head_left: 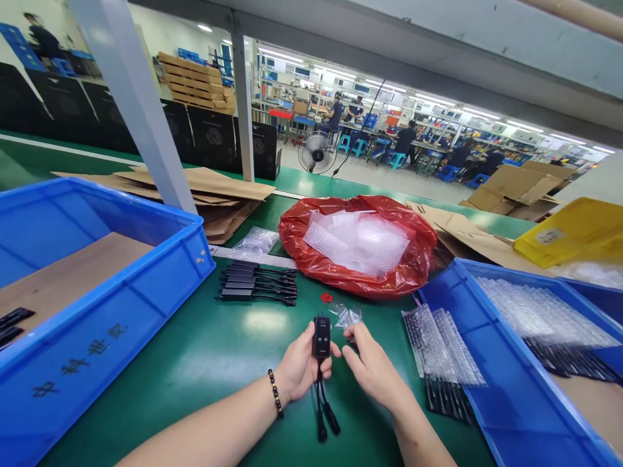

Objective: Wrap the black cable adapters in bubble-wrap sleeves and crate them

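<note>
My left hand [302, 363] is closed around a small black controller box [322, 337], held upright with two buttons facing me. Two short black cables with connectors [327, 421] hang from its lower end. Just to the right, my right hand [372, 363] has its fingers curled in toward the thumb, apart from the box. Something dark shows between those fingers, too small to make out. Beyond them on the green bench lie small clear plastic bags [348, 316] and a little pile of red pieces [326, 298]. Similar black boxes with cables [253, 283] lie in a row at the left.
Blue bins stand on the left [121, 285] and right [516, 363]. A red plastic bag [292, 227] of bubble pouches sits at the back. Bubble-wrapped units [445, 350] lean by the right bin. Flattened cardboard [219, 185] and a metal post [141, 104] are behind.
</note>
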### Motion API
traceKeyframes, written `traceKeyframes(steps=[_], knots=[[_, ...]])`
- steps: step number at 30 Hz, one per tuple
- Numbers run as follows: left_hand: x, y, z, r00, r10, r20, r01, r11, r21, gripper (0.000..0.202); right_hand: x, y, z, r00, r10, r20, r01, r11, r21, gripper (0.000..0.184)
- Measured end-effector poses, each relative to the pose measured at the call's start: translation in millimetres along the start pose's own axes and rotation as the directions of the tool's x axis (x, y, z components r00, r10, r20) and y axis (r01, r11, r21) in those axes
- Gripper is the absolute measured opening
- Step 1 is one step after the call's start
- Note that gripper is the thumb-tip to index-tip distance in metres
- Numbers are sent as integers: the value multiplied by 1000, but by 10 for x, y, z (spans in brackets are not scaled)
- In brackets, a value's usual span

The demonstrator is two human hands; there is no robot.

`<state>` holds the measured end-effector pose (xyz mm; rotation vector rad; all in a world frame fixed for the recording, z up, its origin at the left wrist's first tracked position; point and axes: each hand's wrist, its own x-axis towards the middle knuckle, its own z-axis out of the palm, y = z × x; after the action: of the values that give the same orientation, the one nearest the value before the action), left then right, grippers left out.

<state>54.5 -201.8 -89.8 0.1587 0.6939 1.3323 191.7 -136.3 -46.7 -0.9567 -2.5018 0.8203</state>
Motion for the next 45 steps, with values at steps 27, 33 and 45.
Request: traceKeyframes(steps=[27, 33, 45], knots=[[-22, -77, 14, 998, -26, 64, 17, 989, 147, 39, 99, 124, 213, 949, -194, -247, 106, 938, -331, 32], [-40, -79, 21, 997, -29, 66, 19, 988, 155, 41, 118, 97, 187, 987, -26, -156, 7, 993, -118, 34], [5, -59, 11, 999, 28, -22, -25, 993, 120, 35, 268, 204, -139, 995, 77, -58, -86, 979, -186, 38]])
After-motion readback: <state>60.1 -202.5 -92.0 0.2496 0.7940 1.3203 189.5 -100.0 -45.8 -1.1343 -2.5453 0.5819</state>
